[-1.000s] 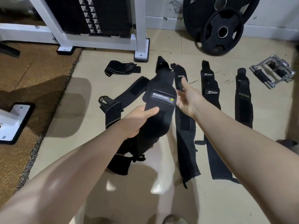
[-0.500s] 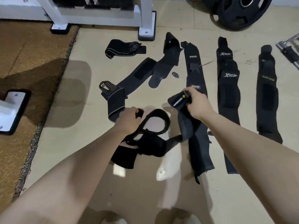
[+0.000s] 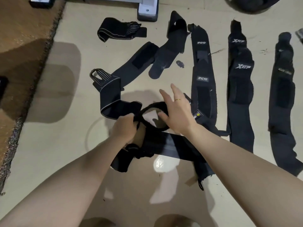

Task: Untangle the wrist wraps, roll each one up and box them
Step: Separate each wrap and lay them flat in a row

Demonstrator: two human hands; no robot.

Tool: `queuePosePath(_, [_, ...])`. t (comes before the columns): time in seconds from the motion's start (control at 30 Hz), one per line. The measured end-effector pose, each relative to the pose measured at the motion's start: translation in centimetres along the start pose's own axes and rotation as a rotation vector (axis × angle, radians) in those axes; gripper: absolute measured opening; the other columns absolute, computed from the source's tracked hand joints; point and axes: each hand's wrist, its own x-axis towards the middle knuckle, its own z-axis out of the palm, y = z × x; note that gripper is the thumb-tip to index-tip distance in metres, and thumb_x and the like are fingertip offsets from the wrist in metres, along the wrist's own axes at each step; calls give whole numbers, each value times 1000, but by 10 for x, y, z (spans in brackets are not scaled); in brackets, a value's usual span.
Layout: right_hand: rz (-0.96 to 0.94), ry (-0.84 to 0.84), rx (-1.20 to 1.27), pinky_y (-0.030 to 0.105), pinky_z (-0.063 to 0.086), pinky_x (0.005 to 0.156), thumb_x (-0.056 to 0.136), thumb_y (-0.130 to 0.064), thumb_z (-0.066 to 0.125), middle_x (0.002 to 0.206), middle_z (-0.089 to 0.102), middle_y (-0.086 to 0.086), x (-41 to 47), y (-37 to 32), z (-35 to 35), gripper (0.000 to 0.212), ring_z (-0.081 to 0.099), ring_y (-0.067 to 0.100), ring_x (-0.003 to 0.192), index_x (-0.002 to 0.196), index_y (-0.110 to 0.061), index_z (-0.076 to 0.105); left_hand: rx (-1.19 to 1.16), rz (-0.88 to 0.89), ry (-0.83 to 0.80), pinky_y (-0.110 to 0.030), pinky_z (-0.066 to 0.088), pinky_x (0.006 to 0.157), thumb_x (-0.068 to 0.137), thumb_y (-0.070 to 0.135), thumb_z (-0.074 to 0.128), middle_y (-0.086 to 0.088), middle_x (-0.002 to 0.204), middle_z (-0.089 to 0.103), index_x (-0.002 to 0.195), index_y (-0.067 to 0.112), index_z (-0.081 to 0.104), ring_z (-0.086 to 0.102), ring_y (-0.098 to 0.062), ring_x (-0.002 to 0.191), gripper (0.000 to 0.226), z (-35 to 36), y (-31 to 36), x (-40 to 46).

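Observation:
A tangle of black wrist wraps (image 3: 167, 145) lies on the pale floor in front of me, with one strap forming a loop (image 3: 154, 108). My left hand (image 3: 125, 128) is closed on the strap at the loop's left side. My right hand (image 3: 177, 112) hovers over the loop's right side with fingers spread, holding nothing. A grey-edged wrap (image 3: 109, 95) with a thumb loop runs out of the tangle to the upper left. Three flat wraps lie side by side on the right: one (image 3: 203, 76), another (image 3: 241, 89) and a third (image 3: 283, 99).
A folded wrap (image 3: 118, 31) lies apart at the upper left. Another wrap (image 3: 170, 46) lies diagonally above the tangle. A brown mat (image 3: 21, 46) borders the floor on the left, and a white machine foot (image 3: 147, 9) stands at the top.
The labelled wrap end, held up earlier, has come down to the floor and my right hand has let it go and opened. My left hand stays closed on the strap. The view tilted downward.

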Motion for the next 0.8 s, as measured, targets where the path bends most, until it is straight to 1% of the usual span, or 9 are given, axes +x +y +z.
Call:
queuePosePath(0.13, [54, -81, 130, 45, 29, 109, 88, -30, 63, 151, 32, 9, 6, -13, -8, 85, 40, 30, 131, 152, -21, 9, -343, 86, 52, -22, 43, 78, 89, 14, 59, 1, 97, 66, 111, 14, 63, 61, -16, 91, 22, -42, 33, 3])
queuePosePath(0.27, [116, -32, 270, 48, 33, 104, 89, -20, 56, 136, 49, 6, 10, -25, -42, 63, 45, 29, 125, 146, -25, 29, -453, 246, 131, -26, 49, 86, 87, 16, 63, 8, 98, 67, 104, 26, 65, 63, -12, 95, 19, -86, 57, -7])
queuePosePath(0.33, [122, 73, 380, 36, 34, 103, 89, -22, 57, 133, 48, 6, 8, -33, -72, 57, 45, 25, 122, 142, -23, 36, -598, 294, 77, -22, 50, 87, 86, 13, 67, 11, 101, 68, 100, 36, 61, 64, -8, 96, 28, -106, 64, -18])
queuePosePath(0.43, [136, 133, 741, 12, 36, 85, 87, -17, 64, 128, 43, -1, -1, -43, -130, 66, 44, 11, 113, 145, -18, 31, -587, 344, -123, -15, 51, 80, 86, 6, 66, 15, 95, 70, 102, 38, 60, 66, 0, 85, 36, -140, 72, -33])
queuePosePath(0.53, [201, -25, 982, 16, 39, 73, 80, -29, 72, 124, 46, 0, -15, -50, -176, 83, 47, 13, 98, 148, -20, 26, -252, 365, -34, -28, 47, 78, 88, 7, 63, -1, 94, 70, 101, 21, 67, 64, -19, 88, 20, -171, 85, -38])
queuePosePath(0.6, [214, -152, 1096, 24, 42, 85, 65, -51, 77, 130, 52, 3, -23, -52, -198, 91, 53, 14, 98, 141, -20, 37, -55, 330, 123, -26, 38, 72, 92, 11, 58, -6, 94, 66, 102, 15, 69, 57, -21, 88, 15, -188, 95, -36])
queuePosePath(0.63, [189, -194, 1168, 29, 42, 95, 64, -59, 73, 128, 56, 3, -26, -53, -210, 80, 55, 16, 104, 129, -18, 49, -37, 309, 213, -26, 37, 73, 94, 10, 54, -8, 100, 67, 105, 13, 69, 56, -23, 93, 19, -198, 101, -38])
queuePosePath(0.7, [154, -242, 1253, 32, 41, 92, 72, -68, 50, 109, 63, 3, -35, -58, -232, 62, 56, 19, 99, 105, -17, 62, -152, 282, 343, -25, 39, 80, 94, 1, 46, -7, 113, 67, 112, 13, 69, 57, -24, 106, 32, -217, 109, -44])
queuePosePath(0.8, [209, -412, 1168, 30, 36, 72, 87, -71, 33, 83, 49, 9, -46, -63, -248, 63, 44, 21, 74, 86, -12, 57, -423, 367, 352, -22, 43, 84, 89, -11, 41, 2, 113, 67, 108, 29, 70, 57, -14, 108, 53, -231, 123, -56])
